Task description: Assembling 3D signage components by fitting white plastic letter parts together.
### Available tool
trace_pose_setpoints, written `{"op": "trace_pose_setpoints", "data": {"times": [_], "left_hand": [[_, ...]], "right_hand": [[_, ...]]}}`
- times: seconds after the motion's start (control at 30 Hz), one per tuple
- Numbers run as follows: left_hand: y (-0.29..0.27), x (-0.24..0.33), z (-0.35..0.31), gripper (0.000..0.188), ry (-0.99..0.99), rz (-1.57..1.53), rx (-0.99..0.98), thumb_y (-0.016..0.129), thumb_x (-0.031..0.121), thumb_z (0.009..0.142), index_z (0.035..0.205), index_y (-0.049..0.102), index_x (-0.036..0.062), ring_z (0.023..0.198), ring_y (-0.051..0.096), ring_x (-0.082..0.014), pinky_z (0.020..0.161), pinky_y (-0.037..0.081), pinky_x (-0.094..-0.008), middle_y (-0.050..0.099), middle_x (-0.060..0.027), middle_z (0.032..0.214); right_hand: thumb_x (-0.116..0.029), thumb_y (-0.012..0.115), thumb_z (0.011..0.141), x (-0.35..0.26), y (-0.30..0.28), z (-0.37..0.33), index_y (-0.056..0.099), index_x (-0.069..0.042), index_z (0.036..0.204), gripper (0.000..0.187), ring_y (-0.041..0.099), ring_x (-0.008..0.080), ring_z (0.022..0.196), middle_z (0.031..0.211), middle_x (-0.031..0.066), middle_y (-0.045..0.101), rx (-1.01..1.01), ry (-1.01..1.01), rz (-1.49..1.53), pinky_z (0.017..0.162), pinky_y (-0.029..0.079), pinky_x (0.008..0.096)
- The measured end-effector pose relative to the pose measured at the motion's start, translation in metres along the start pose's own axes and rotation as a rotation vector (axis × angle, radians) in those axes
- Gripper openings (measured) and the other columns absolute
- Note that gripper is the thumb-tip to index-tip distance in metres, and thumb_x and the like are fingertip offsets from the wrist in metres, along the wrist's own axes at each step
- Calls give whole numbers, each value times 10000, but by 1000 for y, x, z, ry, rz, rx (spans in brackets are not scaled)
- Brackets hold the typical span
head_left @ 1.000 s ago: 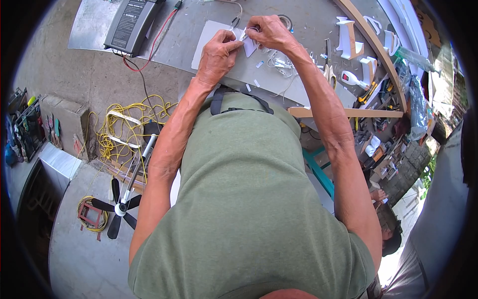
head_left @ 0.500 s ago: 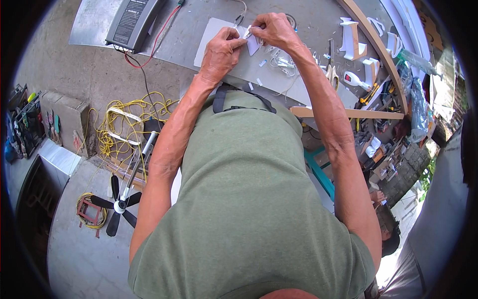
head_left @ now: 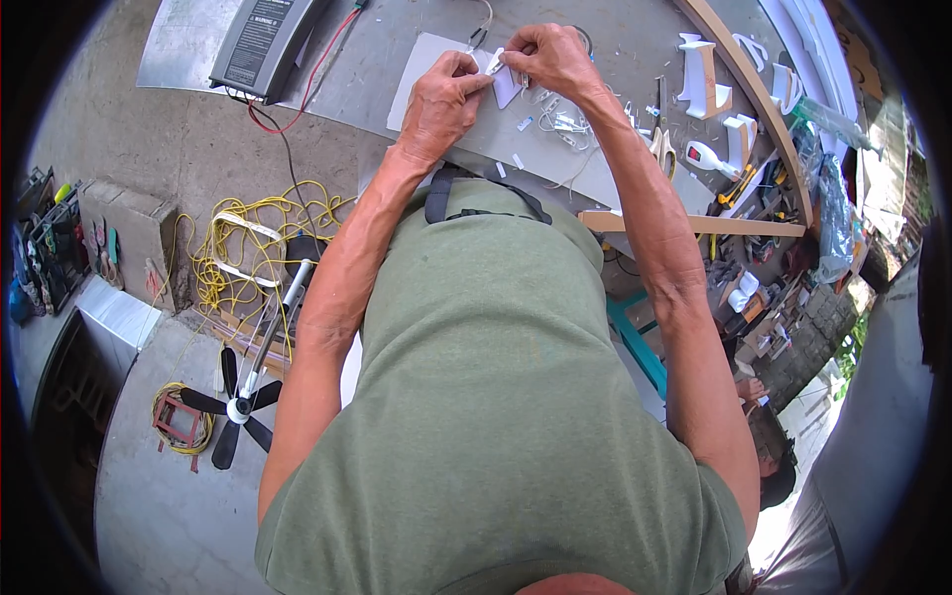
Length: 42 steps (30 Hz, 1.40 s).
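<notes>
Left hand: I saw my left hand [head_left: 441,99] at 12 o'clock, fingers pinched shut on the small white piece [head_left: 506,84]
Right hand: my right hand [head_left: 550,55] at 1 o'clock of it, fingertips also gripped that piece
White piece: held between both hands, just above the grey sheet [head_left: 426,59] on the workbench [head_left: 615,30]
Nearby: scissors [head_left: 659,139] at 3 o'clock; black charger box [head_left: 263,40] at 10 o'clock; yellow cable [head_left: 248,248] on the floor at 8 o'clock
</notes>
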State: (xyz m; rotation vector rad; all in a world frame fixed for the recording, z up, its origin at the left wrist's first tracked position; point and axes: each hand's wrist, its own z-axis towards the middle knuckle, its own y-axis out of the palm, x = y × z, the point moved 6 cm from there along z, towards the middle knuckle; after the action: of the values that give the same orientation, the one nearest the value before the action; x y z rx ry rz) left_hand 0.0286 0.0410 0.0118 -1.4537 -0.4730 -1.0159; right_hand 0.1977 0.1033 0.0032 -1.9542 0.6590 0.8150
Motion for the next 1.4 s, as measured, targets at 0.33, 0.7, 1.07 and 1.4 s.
{"op": "trace_pose_setpoints", "data": {"times": [0.33,0.7,1.07,1.4], "left_hand": [[1,-1,1,270,-1,2,-9,756,-4,804,1046,808,102,900,686,-236,792,572,-335,677,-92,1000],[1,-2,1,255,0,2,-9,766,12,813,1049,809,99,889,691,-234,795,570,-325,676,-98,998],[1,-2,1,262,-11,-7,-23,760,7,815,1055,808,98,897,689,-232,807,570,-329,674,-97,1002],[1,-2,2,238,-5,13,-6,773,30,812,1037,809,96,882,693,-237,778,576,-330,674,-99,982]], "right_hand": [[-181,715,884,2,-2,2,750,64,975,264,711,199,587,786,147,741,-44,5,-9,555,587,330],[-226,745,919,7,-1,8,772,18,988,255,704,168,578,770,98,748,-90,35,-23,549,595,313],[-176,742,873,4,2,13,750,63,981,262,720,220,565,781,162,743,-97,63,-25,554,587,336],[-379,667,1002,16,-6,10,758,35,968,425,702,161,617,749,79,716,-169,65,225,545,578,295]]}}
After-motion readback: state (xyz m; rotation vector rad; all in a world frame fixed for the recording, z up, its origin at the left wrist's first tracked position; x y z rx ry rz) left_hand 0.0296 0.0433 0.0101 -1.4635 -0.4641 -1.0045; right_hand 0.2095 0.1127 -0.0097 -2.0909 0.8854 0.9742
